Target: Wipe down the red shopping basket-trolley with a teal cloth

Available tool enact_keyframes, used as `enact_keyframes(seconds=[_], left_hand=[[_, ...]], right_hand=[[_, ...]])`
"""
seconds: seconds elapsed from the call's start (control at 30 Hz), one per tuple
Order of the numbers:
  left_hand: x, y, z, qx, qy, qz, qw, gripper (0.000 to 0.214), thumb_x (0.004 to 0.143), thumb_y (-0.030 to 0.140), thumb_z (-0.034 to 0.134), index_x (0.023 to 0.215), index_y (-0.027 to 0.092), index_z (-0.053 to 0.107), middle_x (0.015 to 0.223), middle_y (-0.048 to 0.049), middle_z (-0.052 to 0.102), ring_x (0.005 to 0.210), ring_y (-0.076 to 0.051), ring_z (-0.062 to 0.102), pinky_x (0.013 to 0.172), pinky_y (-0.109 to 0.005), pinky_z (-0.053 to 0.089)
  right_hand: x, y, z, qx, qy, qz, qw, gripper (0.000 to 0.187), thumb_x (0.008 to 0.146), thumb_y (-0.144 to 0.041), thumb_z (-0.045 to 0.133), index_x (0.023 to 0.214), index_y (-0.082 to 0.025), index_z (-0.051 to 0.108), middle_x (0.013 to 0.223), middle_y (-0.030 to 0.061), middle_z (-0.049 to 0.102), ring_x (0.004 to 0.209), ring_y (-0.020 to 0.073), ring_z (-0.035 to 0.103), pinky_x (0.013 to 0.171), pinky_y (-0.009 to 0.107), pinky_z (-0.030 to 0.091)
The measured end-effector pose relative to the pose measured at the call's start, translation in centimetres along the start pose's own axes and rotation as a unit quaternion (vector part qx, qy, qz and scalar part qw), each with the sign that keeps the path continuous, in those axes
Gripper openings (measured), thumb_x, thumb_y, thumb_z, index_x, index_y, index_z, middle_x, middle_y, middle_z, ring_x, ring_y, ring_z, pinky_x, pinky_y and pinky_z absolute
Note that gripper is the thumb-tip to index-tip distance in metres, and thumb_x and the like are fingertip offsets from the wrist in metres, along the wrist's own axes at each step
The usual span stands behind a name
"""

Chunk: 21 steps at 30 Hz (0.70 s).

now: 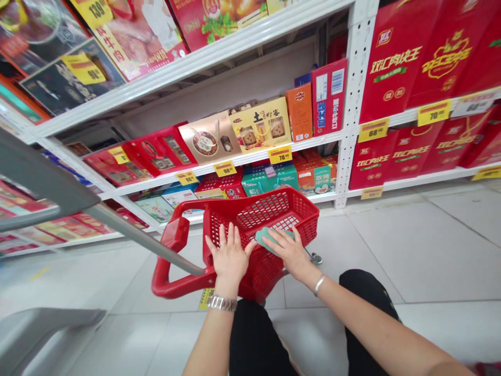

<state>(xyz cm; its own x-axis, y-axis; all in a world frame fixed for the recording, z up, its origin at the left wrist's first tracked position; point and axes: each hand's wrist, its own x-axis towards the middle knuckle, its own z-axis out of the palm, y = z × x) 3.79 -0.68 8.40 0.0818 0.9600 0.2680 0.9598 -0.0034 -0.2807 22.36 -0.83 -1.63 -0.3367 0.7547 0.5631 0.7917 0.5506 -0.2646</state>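
Observation:
A small red plastic shopping cart (309,214) stands in front of my knees, its mesh basket tipped in the view. My left hand (230,256) lies spread over the near side of the basket, fingers apart and holding nothing. Under the fingers of my right hand (289,250) is a pale green cloth (266,239), pressed near the basket's near rim. The palm covers part of it. To the left, the cart's red handle (172,290) curves out from the basket.
White metal shelves (203,172) with boxed goods and yellow price tags (280,154) stand right behind the cart. Red gift boxes (391,62) fill the right bay. A grey metal bar (144,240) crosses the left side. Grey floor tiles (391,245) lie below.

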Motion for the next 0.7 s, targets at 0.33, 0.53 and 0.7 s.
enact_keyframes(seconds=[0.33, 0.53, 0.7], left_hand=[[1.3, -1.1, -0.3, -0.001, -0.04, 0.008, 0.999, 0.065, 0.101, 0.057, 0.028, 0.147, 0.016, 0.049, 0.156, -0.0167, 0.044, 0.15, -0.036, 0.032, 0.119, -0.074, 0.009], [1.0, -3.3, 0.5, 0.003, -0.026, 0.033, 0.999, 0.07, 0.1, 0.06, 0.028, 0.13, 0.009, 0.066, 0.135, -0.0252, 0.064, 0.137, -0.042, 0.049, 0.117, -0.073, 0.015], [-0.1, -4.7, 0.5, -0.022, -0.002, 0.042, 0.999, 0.063, 0.102, 0.051, 0.027, 0.129, 0.01, 0.067, 0.128, -0.0219, 0.069, 0.131, -0.039, 0.057, 0.118, -0.069, 0.019]], right_hand=[[1.8, -0.2, -0.9, 0.036, -0.079, 0.057, 0.995, 0.076, 0.086, 0.005, 0.046, 0.146, -0.041, 0.049, 0.153, 0.0013, 0.053, 0.137, 0.0242, 0.048, 0.117, 0.058, 0.02], [1.7, -1.5, 0.4, 0.045, -0.049, 0.044, 0.997, 0.074, 0.085, 0.004, 0.047, 0.145, -0.038, 0.052, 0.149, 0.0035, 0.056, 0.136, 0.0249, 0.049, 0.115, 0.055, 0.027], [2.0, -3.5, 0.7, 0.078, -0.013, 0.022, 0.997, 0.073, 0.085, 0.006, 0.045, 0.143, -0.037, 0.054, 0.148, 0.0022, 0.058, 0.134, 0.0218, 0.051, 0.119, 0.052, 0.025]])
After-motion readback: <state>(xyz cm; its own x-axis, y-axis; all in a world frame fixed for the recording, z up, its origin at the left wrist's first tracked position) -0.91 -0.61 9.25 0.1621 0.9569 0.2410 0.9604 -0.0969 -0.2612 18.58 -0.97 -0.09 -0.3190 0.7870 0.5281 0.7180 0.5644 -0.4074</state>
